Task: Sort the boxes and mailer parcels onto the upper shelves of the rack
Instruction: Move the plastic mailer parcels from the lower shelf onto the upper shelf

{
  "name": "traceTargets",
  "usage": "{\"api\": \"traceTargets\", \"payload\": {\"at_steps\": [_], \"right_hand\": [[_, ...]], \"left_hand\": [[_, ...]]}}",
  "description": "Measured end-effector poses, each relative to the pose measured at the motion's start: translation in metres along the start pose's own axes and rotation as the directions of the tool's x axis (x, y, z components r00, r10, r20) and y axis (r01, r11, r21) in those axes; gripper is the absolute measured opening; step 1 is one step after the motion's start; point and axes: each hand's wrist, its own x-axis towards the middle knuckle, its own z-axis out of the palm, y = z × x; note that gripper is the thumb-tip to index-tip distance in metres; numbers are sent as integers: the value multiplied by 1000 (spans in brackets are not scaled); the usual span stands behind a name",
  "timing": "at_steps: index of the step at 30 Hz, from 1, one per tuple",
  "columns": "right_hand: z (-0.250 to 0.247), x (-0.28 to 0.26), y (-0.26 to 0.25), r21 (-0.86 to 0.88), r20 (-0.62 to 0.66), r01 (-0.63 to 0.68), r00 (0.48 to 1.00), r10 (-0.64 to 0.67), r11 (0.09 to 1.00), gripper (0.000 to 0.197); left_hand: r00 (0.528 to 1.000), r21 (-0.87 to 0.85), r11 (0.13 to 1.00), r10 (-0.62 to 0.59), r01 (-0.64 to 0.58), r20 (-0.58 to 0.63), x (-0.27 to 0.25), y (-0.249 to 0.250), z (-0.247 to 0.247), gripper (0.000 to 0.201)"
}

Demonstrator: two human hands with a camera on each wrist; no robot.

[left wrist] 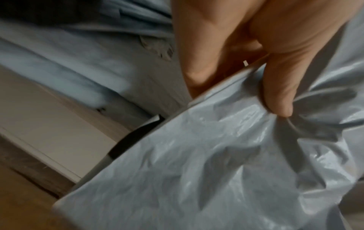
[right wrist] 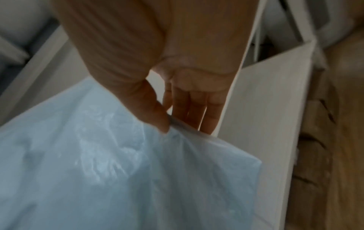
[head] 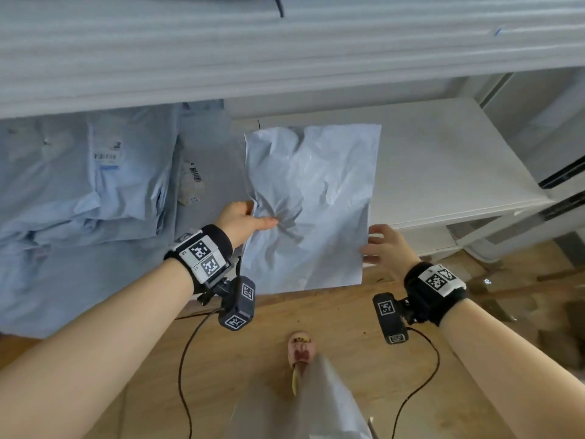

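A crumpled pale grey-blue mailer parcel (head: pixel 310 201) hangs between my two hands, its far half over the white shelf board (head: pixel 443 160). My left hand (head: pixel 250 217) pinches its left edge, thumb on top and fingers underneath. The left wrist view has that thumb (left wrist: pixel 279 99) pressing a pucker into the mailer (left wrist: pixel 197 171). My right hand (head: pixel 376 245) holds the right edge near the lower corner. In the right wrist view its thumb (right wrist: pixel 157 119) lies on top of the mailer (right wrist: pixel 98 163) with the fingers under the edge.
Several more grey-blue mailers (head: pixel 95 185) are piled on the left of the same shelf. A higher shelf (head: pixel 285 58) juts out overhead, blurred. Bare white board lies to the right of the held mailer. Below are the wooden floor (head: pixel 316 321) and my slippered foot (head: pixel 302 350).
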Motion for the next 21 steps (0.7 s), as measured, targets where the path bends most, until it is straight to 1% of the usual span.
{"api": "traceTargets", "payload": {"at_steps": [1,3,5,8,10,12,14,17,19,21], "right_hand": [[7,-10,-3,119,31,-6,1000,3,993,46],[20,-30,-9,180,92,36,994,-54,983,47],[32,-50,-15,134,113,103,986,-119,986,41],[43,-80,-28,35,28,201,979,-202,979,34],[48,-101,-42,-45,-28,288,957,-289,957,23],[50,-123,-57,-97,-36,373,925,-377,923,11],[51,-144,-75,-130,-25,446,891,-453,885,13],[50,-175,-105,-183,-25,526,842,-539,830,15],[47,-195,-126,-201,-29,557,819,-574,806,14],[43,-214,-150,-210,-18,576,806,-592,790,12]], "left_hand": [[1000,17,1000,26,-26,2,-13,0,-6,31],[997,43,996,77,-76,-8,-37,1,-20,26],[990,75,987,143,-142,-17,-60,2,-35,27],[966,149,957,255,-247,-39,-95,8,-59,24],[950,177,938,309,-297,-41,-117,16,-74,26],[926,214,907,376,-363,-23,-138,26,-89,28],[898,280,862,440,-423,4,-154,38,-103,25],[870,423,783,492,-457,29,-171,61,-125,24],[863,422,775,504,-470,34,-183,79,-138,24],[854,355,789,517,-501,56,-194,98,-151,24]]}}
